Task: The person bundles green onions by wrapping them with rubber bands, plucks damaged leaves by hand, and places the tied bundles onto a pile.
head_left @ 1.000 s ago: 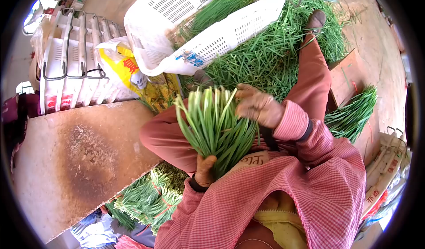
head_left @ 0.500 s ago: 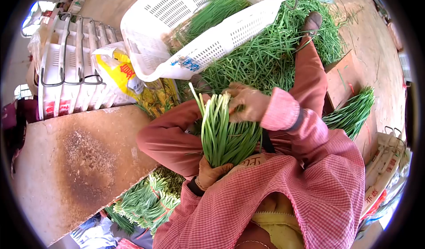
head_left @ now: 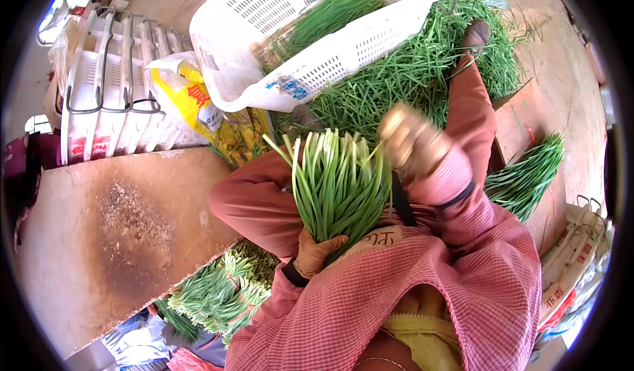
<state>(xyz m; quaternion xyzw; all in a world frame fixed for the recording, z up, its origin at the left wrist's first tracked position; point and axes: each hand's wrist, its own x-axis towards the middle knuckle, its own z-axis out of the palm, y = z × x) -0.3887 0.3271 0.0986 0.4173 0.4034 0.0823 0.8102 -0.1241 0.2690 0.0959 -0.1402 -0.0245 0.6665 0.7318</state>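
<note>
My left hand (head_left: 316, 255), in a brownish glove, is closed around the lower part of a bunch of garlic chives (head_left: 338, 196). The bunch stands in my lap with its pale cut ends upward, and a few stalks lean out to the left. To the right of those pale ends, my right hand (head_left: 413, 140) is raised and smeared by motion, so its fingers cannot be made out. Beyond my legs lies a large loose heap of green chives (head_left: 396, 84).
Ahead stands a white plastic basket (head_left: 307, 80) holding a chive bundle (head_left: 337, 16). A wooden board (head_left: 72, 239) is on my left, near tied bundles (head_left: 218, 295). Another bunch (head_left: 526, 179) rests by a cardboard box (head_left: 522, 123) on my right. Stacked crates (head_left: 109, 87) stand at left.
My right hand has moved away from the pale ends, to the right and upward. The bunch's tops now spread wider. My left hand keeps its hold, and the view has shifted slightly.
</note>
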